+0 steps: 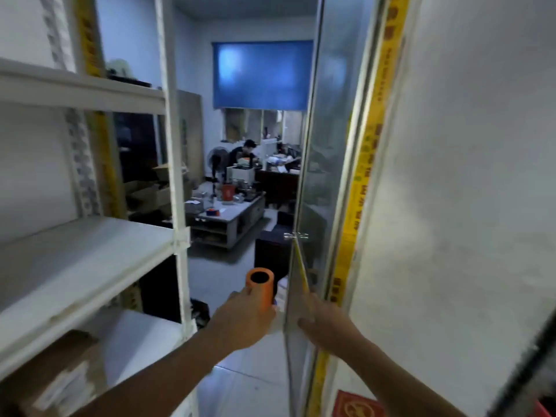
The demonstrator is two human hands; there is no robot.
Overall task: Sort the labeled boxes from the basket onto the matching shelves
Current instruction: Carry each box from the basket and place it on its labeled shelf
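The left hand (240, 322) grips an orange tube (260, 288), its open end facing away. The right hand (326, 325) holds the edge of a glass door (313, 176), seemingly pinching it. White shelves (81, 251) stand at left, a cardboard box (57, 377) on the lowest.

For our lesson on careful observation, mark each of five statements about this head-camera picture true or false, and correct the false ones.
1. The left hand grips an orange hollow plastic tube. True.
2. The right hand holds a cardboard box. False: it grips the edge of a glass door panel.
3. A brown cardboard box sits on a low shelf of the white metal shelving unit at the left. True.
4. The blue roller blind in the far room is red. False: it is blue.
5. Both hands are empty. False: each grips something.
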